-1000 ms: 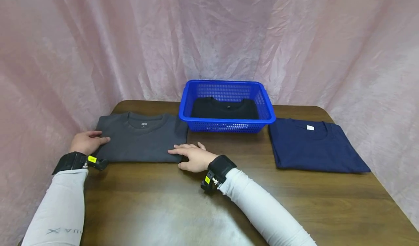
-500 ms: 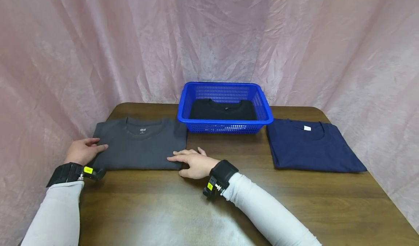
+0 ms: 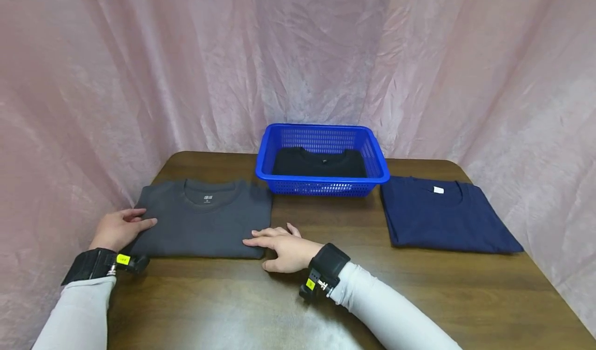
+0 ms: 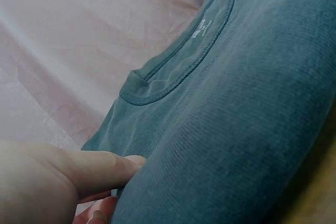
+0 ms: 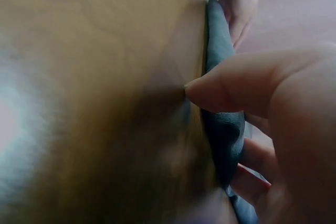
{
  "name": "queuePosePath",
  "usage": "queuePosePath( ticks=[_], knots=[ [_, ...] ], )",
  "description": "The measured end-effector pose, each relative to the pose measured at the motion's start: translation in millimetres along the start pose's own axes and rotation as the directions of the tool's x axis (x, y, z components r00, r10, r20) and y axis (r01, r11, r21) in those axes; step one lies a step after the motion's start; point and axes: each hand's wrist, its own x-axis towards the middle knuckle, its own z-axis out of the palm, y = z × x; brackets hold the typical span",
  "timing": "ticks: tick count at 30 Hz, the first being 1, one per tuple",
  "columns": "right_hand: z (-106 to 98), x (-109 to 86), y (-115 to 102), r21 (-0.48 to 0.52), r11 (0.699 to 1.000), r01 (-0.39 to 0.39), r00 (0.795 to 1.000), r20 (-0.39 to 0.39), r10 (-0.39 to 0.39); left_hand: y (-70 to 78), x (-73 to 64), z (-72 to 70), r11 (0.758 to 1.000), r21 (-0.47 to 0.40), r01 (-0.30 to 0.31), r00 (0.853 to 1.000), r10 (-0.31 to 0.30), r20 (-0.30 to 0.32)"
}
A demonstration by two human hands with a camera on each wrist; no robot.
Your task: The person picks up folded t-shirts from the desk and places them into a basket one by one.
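Note:
A folded dark grey T-shirt (image 3: pixel 200 225) lies on the left of the table, collar toward the back. My left hand (image 3: pixel 116 229) holds its left edge, the thumb on top and the other fingers curled at the side, as the left wrist view shows. My right hand (image 3: pixel 288 249) rests fairly straight fingertips on the shirt's right front part. Its thumb (image 5: pixel 226 85) points down by the tabletop, just off the front corner. Behind, a blue plastic basket (image 3: pixel 321 187) contains a folded black T-shirt (image 3: pixel 321 166).
To the right lies a folded navy T-shirt (image 3: pixel 447 220) with a white neck label. Everything stands on a brown wooden table (image 3: pixel 209 303). A pink curtain (image 3: pixel 316 55) hangs behind and at both sides. The basket stands close behind the grey shirt's right corner.
The grey T-shirt has slid a little toward me, both hands moving along with it and staying on it. The whole head view has also shifted slightly; basket and navy T-shirt stay put.

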Motion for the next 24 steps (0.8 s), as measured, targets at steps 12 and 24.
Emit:
queuePosePath(
  ticks=[12, 24],
  knots=[
    [6.7, -25.5, -5.7, 0.011, 0.999, 0.037, 0.999, 0.027, -0.037, -7.2, -22.0, 0.3, 1.000, -0.021, 0.015, 0.999, -0.014, 0.035],
    [11.2, -48.0, -12.0, 0.009, 0.997, 0.073, 0.997, 0.040, -0.073, -15.9, -38.3, -2.6, 0.995, -0.096, 0.014, 0.993, -0.002, 0.122]
  ],
)
